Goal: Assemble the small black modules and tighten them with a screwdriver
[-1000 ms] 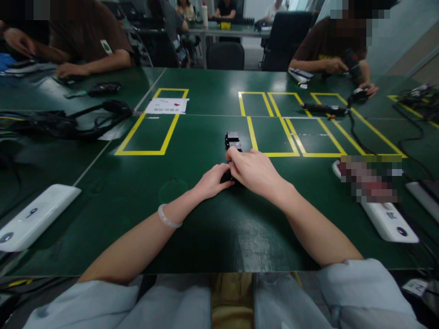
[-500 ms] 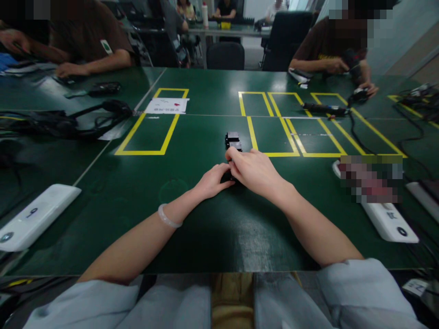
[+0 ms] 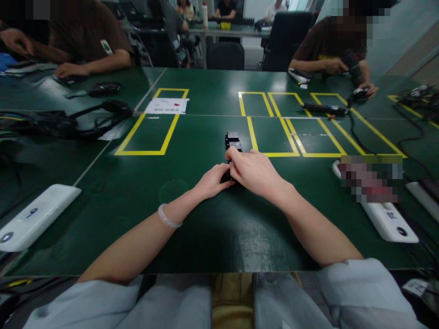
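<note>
A small black part with silvery-grey flat blocks on top lies on the green table, its far end showing beyond my fingers. My right hand closes over its near end from above, fingers curled and pressed down. From the left side my left hand pinches the near end, the thumb along the table side and the fingers under the right hand. The two hands touch, and they hide most of the part's near half, so its exact kind cannot be told.
Yellow tape outlines mark the table, with a white paper label on the left one. White cases lie left and right. Black cabled gear sits at left. A black stick-like tool lies at right. Co-workers sit opposite.
</note>
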`<state>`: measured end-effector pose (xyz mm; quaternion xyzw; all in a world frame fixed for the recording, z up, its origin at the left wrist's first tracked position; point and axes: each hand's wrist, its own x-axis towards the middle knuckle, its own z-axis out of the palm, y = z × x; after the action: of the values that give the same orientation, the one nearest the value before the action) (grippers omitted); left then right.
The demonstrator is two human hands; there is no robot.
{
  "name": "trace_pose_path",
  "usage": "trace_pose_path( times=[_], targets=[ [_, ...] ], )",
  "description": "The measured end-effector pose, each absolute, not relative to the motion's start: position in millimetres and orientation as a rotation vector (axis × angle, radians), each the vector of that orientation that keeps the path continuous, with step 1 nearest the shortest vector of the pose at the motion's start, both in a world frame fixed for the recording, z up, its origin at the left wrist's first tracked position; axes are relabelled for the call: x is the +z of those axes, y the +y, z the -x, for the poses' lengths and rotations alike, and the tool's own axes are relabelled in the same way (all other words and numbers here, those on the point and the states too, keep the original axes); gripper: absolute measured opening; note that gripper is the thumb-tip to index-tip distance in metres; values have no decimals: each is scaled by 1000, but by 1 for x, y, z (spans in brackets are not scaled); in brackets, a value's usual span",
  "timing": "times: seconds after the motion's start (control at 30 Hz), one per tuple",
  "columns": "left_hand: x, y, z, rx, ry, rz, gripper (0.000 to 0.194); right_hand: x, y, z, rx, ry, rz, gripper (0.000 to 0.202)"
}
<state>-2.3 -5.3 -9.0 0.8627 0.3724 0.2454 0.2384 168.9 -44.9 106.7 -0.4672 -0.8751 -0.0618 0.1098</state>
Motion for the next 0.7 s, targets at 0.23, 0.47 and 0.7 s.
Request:
trace_pose_path(
  times=[0.23, 0.47, 0.7],
  targets=[
    [-10, -5, 2, 665, 1014, -2337, 39, 107, -44, -170, -194, -2610, 1381, 28],
    [-8, -6, 2, 674, 1019, -2357, 38, 107, -44, -169, -191, -2599, 1403, 22],
    [-9, -6, 2, 658, 1036, -2350, 40, 107, -44, -171, -209, -2608, 1385, 26]
  ],
)
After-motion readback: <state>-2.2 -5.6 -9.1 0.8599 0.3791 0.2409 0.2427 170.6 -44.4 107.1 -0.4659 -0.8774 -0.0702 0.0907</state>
